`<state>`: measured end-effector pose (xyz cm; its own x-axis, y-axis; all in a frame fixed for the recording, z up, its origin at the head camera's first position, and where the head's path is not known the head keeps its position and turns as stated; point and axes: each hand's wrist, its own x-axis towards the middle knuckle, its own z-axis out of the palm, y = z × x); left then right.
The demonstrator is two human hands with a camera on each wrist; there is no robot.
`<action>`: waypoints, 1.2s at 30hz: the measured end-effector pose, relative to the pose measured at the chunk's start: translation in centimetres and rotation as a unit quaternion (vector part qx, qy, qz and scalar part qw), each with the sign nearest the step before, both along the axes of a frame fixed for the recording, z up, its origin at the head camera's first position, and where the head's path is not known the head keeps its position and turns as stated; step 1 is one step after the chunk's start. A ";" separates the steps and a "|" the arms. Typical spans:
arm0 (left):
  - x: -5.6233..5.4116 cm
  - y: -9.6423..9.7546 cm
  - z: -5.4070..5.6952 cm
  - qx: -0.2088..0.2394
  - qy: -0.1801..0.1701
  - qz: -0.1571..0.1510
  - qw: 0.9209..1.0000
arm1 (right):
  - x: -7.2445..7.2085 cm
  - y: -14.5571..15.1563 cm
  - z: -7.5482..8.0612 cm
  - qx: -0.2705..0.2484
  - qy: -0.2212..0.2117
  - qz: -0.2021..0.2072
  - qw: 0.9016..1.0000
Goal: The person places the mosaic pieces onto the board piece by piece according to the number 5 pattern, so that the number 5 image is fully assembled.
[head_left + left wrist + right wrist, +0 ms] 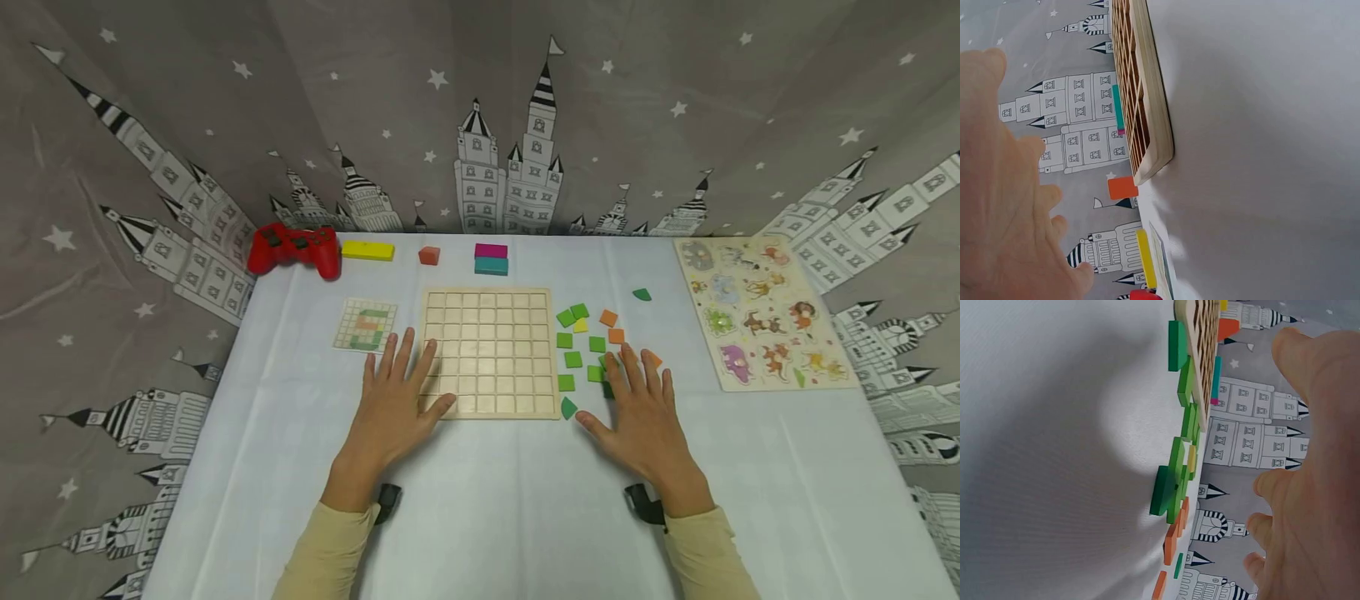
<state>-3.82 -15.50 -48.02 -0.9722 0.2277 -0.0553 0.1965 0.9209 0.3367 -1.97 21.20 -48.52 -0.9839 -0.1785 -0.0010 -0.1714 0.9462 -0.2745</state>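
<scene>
A square wooden grid board (487, 354) lies at the middle of the table. My left hand (393, 412), fingers spread, hovers over its lower left edge, with fingertips near a small pattern card (365, 325). To the board's right are several loose tiles: green squares (573, 359), orange ones (609, 317), a yellow one (581, 325) and a dark green rounded piece (568, 407). My right hand (645, 417) is spread above the right-hand tiles and hides some of them. Both wrist views show each palm raised off the table, holding nothing.
Along the back edge sit a red game controller (295, 249), a yellow block (367, 250), an orange block (429, 256) and stacked magenta and teal blocks (491, 266). An animal puzzle board (765, 312) lies at the right. One green piece (642, 294) lies apart.
</scene>
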 end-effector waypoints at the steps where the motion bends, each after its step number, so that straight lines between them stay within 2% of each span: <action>1: 0.0 0.0 0.0 0.000 0.001 -0.001 1.000 | 0.0 0.0 0.0 -0.002 0.001 0.001 1.000; 6: 0.0 -0.2 0.0 0.011 0.004 0.001 1.000 | -0.5 0.0 0.1 -0.012 0.008 0.008 1.000; 12: 0.0 -0.1 -1.0 0.098 -0.025 -0.006 0.995 | -2.5 1.6 -0.4 -0.035 0.015 0.005 0.999; 15: -0.1 -0.1 -1.9 0.128 -0.034 -0.014 0.991 | -4.6 2.9 0.0 -0.093 0.014 -0.017 0.995; 19: -0.5 -0.2 -2.9 0.137 -0.037 -0.007 0.990 | -8.8 5.0 0.2 -0.162 0.007 -0.054 0.985; 21: -0.6 -0.3 -3.1 0.143 -0.041 0.000 0.989 | -10.9 6.3 -0.1 -0.164 -0.011 -0.076 0.984; 24: -0.7 -0.5 -3.6 0.148 -0.050 0.003 0.988 | -13.1 7.8 -0.8 -0.151 -0.058 -0.105 0.981; 26: -0.7 -0.5 -4.0 0.143 -0.053 0.002 0.988 | -14.1 8.6 -1.2 -0.144 -0.075 -0.119 0.979; 29: -0.5 -0.5 -4.3 0.132 -0.046 0.008 0.990 | -15.4 9.2 -1.6 -0.141 -0.086 -0.114 0.980; 33: -0.3 -0.7 -4.4 0.121 -0.031 0.024 0.992 | -16.6 9.2 -2.1 -0.142 -0.076 -0.096 0.982; 36: -0.3 -0.6 -4.4 0.114 -0.025 0.029 0.993 | -17.1 9.0 -2.4 -0.145 -0.059 -0.108 0.982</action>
<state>-4.16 -16.12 -52.41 -0.9815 0.1829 -0.0569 0.1227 0.8286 0.5463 -19.03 30.19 -50.91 -0.9950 0.0239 -0.0965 0.0728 0.8365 -0.5431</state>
